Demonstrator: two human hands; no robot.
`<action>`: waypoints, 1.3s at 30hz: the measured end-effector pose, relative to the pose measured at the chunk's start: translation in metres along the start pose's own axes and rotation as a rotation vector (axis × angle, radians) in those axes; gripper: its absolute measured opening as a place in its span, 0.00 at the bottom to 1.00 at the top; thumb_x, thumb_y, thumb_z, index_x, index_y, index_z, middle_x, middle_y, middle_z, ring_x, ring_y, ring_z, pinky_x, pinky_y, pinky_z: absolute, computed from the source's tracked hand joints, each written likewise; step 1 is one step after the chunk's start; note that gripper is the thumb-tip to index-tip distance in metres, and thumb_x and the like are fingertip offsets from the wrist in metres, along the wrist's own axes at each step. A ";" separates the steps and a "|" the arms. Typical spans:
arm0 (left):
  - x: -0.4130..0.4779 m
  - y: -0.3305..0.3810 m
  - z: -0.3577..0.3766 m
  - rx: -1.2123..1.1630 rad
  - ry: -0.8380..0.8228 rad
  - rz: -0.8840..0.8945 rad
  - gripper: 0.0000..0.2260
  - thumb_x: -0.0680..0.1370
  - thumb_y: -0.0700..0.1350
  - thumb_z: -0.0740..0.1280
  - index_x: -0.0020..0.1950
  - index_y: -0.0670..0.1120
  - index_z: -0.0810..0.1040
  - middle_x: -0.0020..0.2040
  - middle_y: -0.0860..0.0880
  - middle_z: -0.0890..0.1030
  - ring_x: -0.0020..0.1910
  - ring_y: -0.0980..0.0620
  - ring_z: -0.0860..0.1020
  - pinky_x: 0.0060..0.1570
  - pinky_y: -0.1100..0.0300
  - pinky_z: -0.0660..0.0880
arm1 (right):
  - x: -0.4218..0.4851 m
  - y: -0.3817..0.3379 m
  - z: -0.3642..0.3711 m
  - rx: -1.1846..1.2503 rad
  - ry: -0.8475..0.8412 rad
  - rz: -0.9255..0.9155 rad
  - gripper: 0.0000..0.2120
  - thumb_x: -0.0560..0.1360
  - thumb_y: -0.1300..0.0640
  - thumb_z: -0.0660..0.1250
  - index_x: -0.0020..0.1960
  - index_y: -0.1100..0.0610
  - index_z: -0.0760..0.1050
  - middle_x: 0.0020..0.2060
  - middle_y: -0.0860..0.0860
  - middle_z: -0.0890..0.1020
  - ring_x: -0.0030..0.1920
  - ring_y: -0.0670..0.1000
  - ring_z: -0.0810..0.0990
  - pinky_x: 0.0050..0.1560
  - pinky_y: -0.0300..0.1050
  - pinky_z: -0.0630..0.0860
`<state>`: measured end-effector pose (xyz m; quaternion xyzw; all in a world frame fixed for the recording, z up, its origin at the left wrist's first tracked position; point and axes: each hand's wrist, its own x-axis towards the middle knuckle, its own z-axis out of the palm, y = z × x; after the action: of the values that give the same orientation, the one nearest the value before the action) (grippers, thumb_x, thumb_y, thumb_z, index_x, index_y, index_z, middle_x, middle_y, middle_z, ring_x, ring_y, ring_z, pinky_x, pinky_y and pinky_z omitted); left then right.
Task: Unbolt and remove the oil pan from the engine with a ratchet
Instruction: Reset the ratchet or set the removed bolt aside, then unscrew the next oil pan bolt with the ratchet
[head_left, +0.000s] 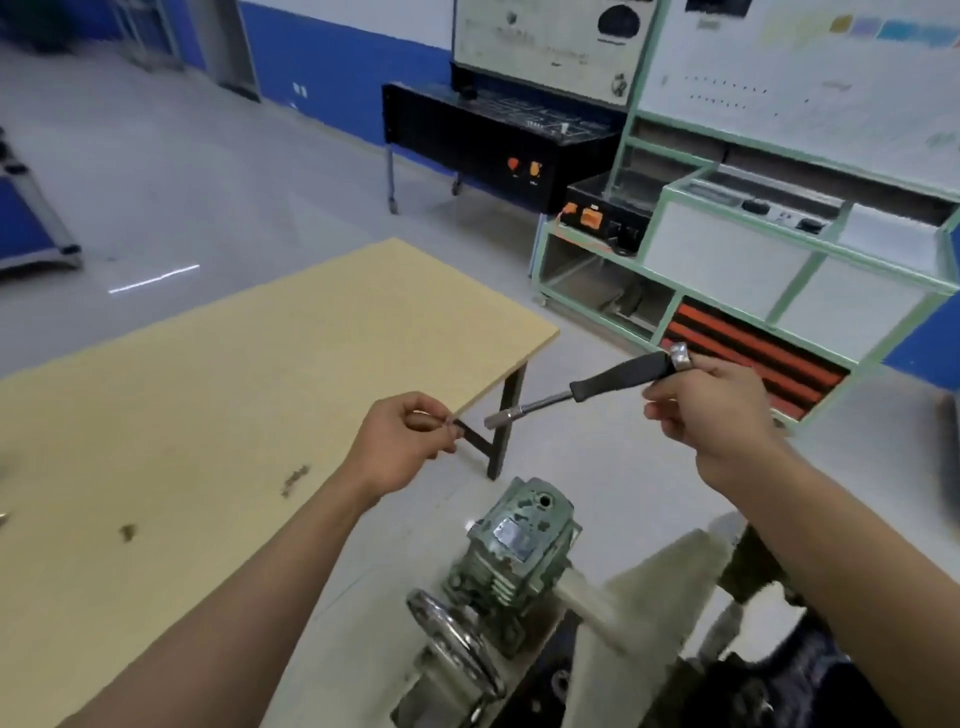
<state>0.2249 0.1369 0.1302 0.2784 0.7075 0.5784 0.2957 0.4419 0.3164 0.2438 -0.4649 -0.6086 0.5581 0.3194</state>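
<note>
Holding ratchet (618, 376), right hand (711, 410); small part (448, 419), left hand (400, 447); writing (540, 49) blurred.

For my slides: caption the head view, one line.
The right hand holds the ratchet in the air; the left hand pinches a small part at the table edge.

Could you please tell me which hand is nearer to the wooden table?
Left. The left hand hovers at the edge of the wooden table; the right hand, gripping the ratchet, is farther right.

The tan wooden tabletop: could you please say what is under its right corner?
A black metal leg with a slanted brace; the left hand hides the brace's top.
</note>
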 end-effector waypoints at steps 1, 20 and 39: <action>0.004 -0.022 -0.014 0.050 0.049 -0.029 0.05 0.77 0.36 0.73 0.46 0.45 0.80 0.39 0.45 0.87 0.41 0.45 0.85 0.39 0.54 0.76 | 0.006 0.012 0.019 -0.012 -0.015 0.017 0.14 0.69 0.73 0.68 0.37 0.55 0.80 0.29 0.51 0.79 0.25 0.47 0.78 0.30 0.42 0.70; 0.022 -0.237 -0.127 0.461 0.655 -0.348 0.06 0.77 0.38 0.73 0.53 0.40 0.87 0.47 0.41 0.86 0.45 0.42 0.82 0.47 0.59 0.73 | 0.019 0.133 0.199 -0.181 -0.254 0.167 0.11 0.70 0.73 0.69 0.37 0.58 0.82 0.26 0.47 0.77 0.25 0.47 0.76 0.33 0.43 0.69; 0.014 0.031 0.011 0.179 -0.290 0.187 0.21 0.73 0.48 0.75 0.63 0.59 0.75 0.56 0.56 0.83 0.54 0.61 0.81 0.54 0.58 0.79 | -0.005 0.002 0.042 -0.334 -0.124 -0.102 0.04 0.69 0.73 0.67 0.39 0.67 0.79 0.29 0.55 0.77 0.25 0.46 0.79 0.27 0.42 0.68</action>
<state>0.2252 0.1603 0.1571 0.4486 0.6769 0.4921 0.3137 0.4062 0.2954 0.2350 -0.4447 -0.7340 0.4601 0.2274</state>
